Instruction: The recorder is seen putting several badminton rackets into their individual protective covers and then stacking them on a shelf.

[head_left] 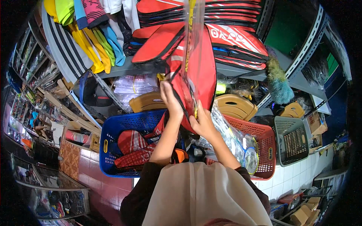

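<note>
A red racket bag (203, 67) stands up in front of me, below the shelf stacks. Along its front runs a yellow-and-black racket (189, 45) in a clear plastic sleeve, its top reaching the upper edge of the view. My left hand (171, 101) holds the bag's left side, palm against the fabric. Lower down, my right hand (204, 119) is closed around the sleeved racket's lower end, at the bag's front. Whether the racket lies inside the bag's opening or only against it, I cannot tell.
Below my arms stand a blue basket (106, 132) with red racket bags, a red basket (268, 145) with plastic-wrapped rackets, and a grey basket (292, 141). More red bags (237, 41) fill the grey shelf (122, 71). Clothes (68, 49) and a duster (280, 84) hang nearby.
</note>
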Motion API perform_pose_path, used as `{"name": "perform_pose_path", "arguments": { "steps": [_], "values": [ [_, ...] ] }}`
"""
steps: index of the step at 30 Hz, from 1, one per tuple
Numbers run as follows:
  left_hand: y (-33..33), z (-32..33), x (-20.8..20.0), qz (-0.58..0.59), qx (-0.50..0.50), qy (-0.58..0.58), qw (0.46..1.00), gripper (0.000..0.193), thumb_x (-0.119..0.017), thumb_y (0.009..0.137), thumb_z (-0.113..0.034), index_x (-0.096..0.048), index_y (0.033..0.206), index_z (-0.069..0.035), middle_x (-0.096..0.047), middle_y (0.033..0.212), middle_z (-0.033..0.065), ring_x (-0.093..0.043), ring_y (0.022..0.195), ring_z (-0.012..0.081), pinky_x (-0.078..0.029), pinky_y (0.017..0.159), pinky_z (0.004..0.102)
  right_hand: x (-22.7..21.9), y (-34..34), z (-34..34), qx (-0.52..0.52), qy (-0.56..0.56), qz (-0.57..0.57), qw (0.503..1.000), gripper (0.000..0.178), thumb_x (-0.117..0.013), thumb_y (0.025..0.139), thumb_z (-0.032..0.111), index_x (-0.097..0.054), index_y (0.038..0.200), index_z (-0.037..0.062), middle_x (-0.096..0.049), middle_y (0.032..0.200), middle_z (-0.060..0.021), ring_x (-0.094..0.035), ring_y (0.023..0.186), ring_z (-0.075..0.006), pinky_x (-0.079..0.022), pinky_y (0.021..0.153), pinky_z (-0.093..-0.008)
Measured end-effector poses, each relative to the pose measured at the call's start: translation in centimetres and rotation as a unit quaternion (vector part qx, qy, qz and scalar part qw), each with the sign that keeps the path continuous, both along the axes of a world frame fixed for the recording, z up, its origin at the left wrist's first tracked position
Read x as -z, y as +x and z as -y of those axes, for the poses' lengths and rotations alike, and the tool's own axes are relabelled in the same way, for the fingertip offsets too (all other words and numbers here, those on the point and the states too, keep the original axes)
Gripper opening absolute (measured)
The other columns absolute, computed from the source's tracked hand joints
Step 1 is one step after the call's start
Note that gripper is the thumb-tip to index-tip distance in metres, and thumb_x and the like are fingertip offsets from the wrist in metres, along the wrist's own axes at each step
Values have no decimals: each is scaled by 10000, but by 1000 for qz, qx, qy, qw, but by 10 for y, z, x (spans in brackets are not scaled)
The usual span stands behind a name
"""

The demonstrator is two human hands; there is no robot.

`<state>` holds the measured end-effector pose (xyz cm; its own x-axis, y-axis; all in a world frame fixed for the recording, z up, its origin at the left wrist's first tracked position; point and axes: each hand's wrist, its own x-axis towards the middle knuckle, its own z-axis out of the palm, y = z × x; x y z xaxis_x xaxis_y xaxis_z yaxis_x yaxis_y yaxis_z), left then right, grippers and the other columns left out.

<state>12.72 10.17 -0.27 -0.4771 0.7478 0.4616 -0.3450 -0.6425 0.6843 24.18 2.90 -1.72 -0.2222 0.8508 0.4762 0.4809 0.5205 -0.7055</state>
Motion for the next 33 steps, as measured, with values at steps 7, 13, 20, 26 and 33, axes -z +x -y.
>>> {"name": "perform_pose_path", "arguments": {
  "steps": [7,13,20,26,33],
  "values": [
    [-1,1,0,-78,78,-45,993,627,-469,903,-320,-235,1385,5,-283,1412,116,-253,1314,228,-172,1069,341,-24,0,-3,-62,82,25,994,699,-515,744,30,-214,1374,-3,-519,670,-243,-523,613,-418,-411,592,-448],
    [-5,13,-3,138,184,-164,959,433,-397,895,-337,-489,1179,-23,-564,1126,90,-543,1030,206,-409,916,350,-33,1,10,-29,-46,65,996,672,-494,812,25,-164,1397,30,-555,695,-247,-562,676,-437,-420,632,-478],
    [-3,19,11,175,218,-78,957,384,-399,882,-347,-512,1078,-37,-551,1050,80,-530,973,198,-395,890,342,-31,15,42,-36,-101,67,992,605,-505,837,58,-204,1358,-4,-555,678,-261,-557,680,-442,-427,653,-481],
    [11,56,48,-170,124,-122,970,412,-333,876,-242,-493,1127,42,-531,1134,138,-485,1054,234,-348,938,346,-35,20,25,-30,-52,-109,992,763,-644,817,198,-175,1391,16,-384,1320,-301,-418,1222,-396,-367,989,-409],
    [21,66,44,-174,177,-61,967,647,-413,856,-300,-240,1381,37,-264,1437,165,-243,1337,265,-165,1092,353,-21,8,1,77,29,-45,996,456,-373,834,18,-375,1287,-36,-493,1197,-274,-485,1124,-406,-379,951,-382]
  ]
}}
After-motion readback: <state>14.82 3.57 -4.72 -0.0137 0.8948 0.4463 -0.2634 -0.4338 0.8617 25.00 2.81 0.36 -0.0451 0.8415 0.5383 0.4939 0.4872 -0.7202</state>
